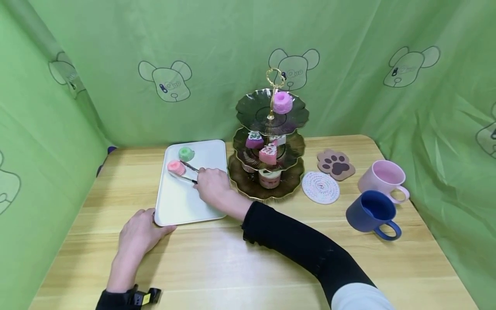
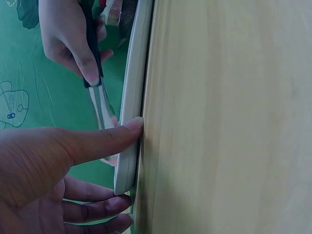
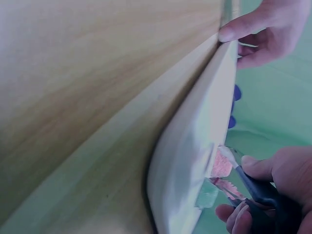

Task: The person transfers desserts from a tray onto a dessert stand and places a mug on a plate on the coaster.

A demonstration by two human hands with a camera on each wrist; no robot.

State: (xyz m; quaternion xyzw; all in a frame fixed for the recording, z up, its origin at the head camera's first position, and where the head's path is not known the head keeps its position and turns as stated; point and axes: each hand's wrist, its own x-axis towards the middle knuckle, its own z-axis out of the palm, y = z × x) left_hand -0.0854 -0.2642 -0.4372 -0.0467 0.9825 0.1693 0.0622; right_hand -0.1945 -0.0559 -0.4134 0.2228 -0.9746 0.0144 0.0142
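My right hand (image 1: 213,185) grips a pair of tongs (image 3: 253,187) with dark handles and metal tips. The tips stand on either side of a pink ring-shaped toy cake (image 1: 176,168) on the white tray (image 1: 186,206). Just behind it on the tray sits a green ring-shaped cake (image 1: 186,153). At the tray's near left corner, my left hand (image 1: 139,230) holds the edge, with the thumb (image 2: 109,141) along the front side and the fingers around the left side.
Right of the tray rises a three-tier dark stand (image 1: 267,193) bearing a purple ring cake (image 1: 283,103), cake slices and a dessert cup (image 1: 269,178). Farther right lie a round coaster (image 1: 320,187) and a paw-shaped coaster (image 1: 336,164), beside a pink mug (image 1: 377,178) and a blue mug (image 1: 364,215).
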